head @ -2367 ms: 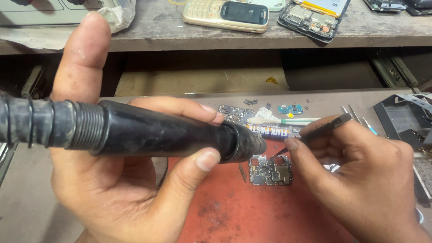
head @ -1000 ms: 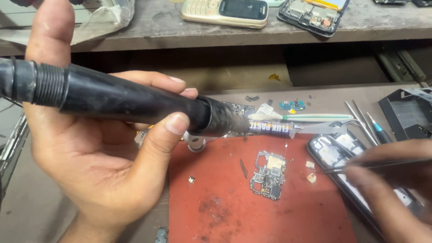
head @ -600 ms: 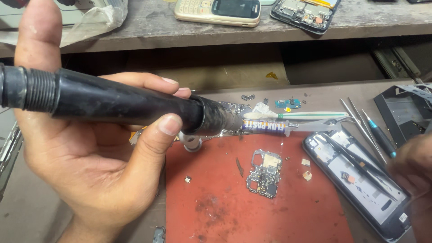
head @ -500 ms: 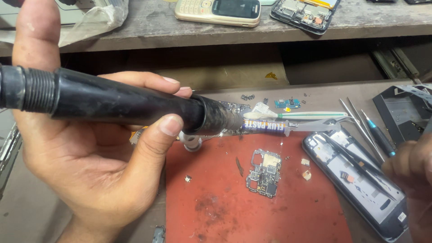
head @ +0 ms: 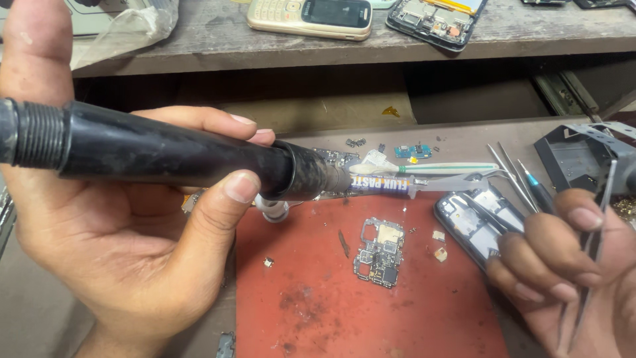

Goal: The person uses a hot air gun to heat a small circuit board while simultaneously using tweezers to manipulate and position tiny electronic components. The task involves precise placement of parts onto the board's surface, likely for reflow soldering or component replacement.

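Observation:
My left hand (head: 126, 245) grips a thick black hot-air tool handle (head: 165, 156), its metal nozzle pointing right above the bench. My right hand (head: 570, 265) is at the lower right with fingers curled around thin metal tweezers (head: 593, 252), tips pointing up. A small phone circuit board (head: 379, 252) lies on the red work mat (head: 397, 311), between the two hands. A dark open phone frame (head: 480, 222) rests at the mat's right edge, just left of my right hand.
A syringe of flux paste (head: 404, 185) lies behind the mat, with spare tweezers and a screwdriver (head: 533, 185) at the right. A black metal stand (head: 573, 156) sits far right. On the upper shelf are a beige keypad phone (head: 311, 16) and an opened phone (head: 434, 20).
My right hand pulled back from the circuit board to the lower right and turned the tweezers upright. My left hand shifted the hot-air handle slightly left.

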